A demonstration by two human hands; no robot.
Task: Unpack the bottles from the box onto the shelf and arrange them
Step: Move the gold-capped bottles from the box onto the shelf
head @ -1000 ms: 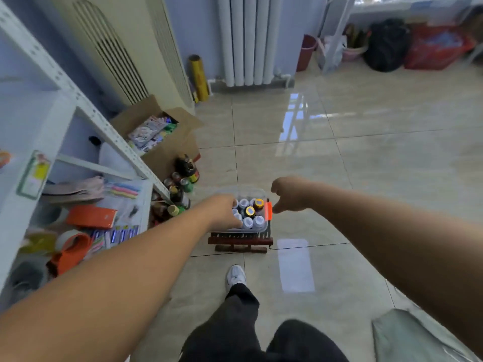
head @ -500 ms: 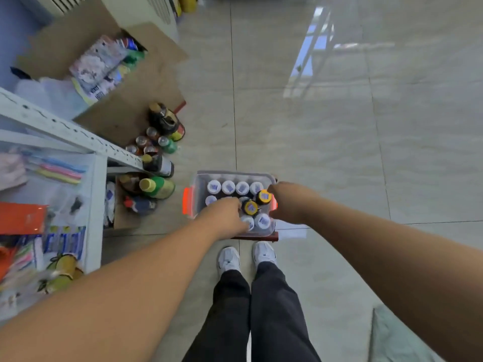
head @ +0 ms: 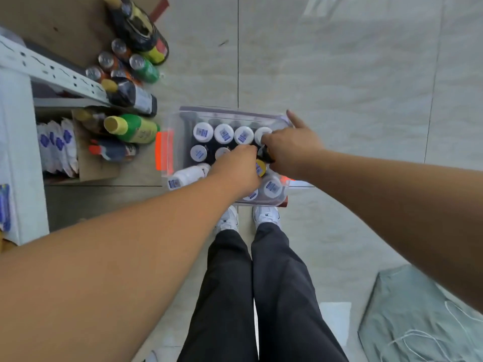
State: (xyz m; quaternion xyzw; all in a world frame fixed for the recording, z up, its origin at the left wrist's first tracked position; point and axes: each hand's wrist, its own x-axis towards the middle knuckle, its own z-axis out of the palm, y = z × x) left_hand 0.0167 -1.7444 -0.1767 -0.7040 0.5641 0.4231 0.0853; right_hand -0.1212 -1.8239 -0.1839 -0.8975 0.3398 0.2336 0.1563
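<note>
A clear plastic box (head: pixel 172 121) with orange latches stands on the floor in front of my feet. It holds several dark bottles with white caps (head: pixel 224 133), one white bottle (head: pixel 186 176) lying on its side, and a yellow-capped bottle (head: pixel 260 167). My left hand (head: pixel 236 169) reaches into the box's middle with fingers curled down among the caps; what they hold is hidden. My right hand (head: pixel 292 150) is over the box's right side, closed on a dark bottle (head: pixel 266 155), index finger sticking out. The white metal shelf (head: pixel 52 71) is at the left.
Several bottles and cans (head: pixel 130 126) stand or lie on the floor between the shelf and the box, with a cardboard box (head: pixel 52 24) behind them. White packets (head: pixel 57 147) fill a carton under the shelf. A grey-green bag (head: pixel 418 317) lies at the lower right.
The camera has tipped further down and closer to the box. Both hands moved from the box's rim into it, among the bottles; the right hand has closed on a dark bottle.
</note>
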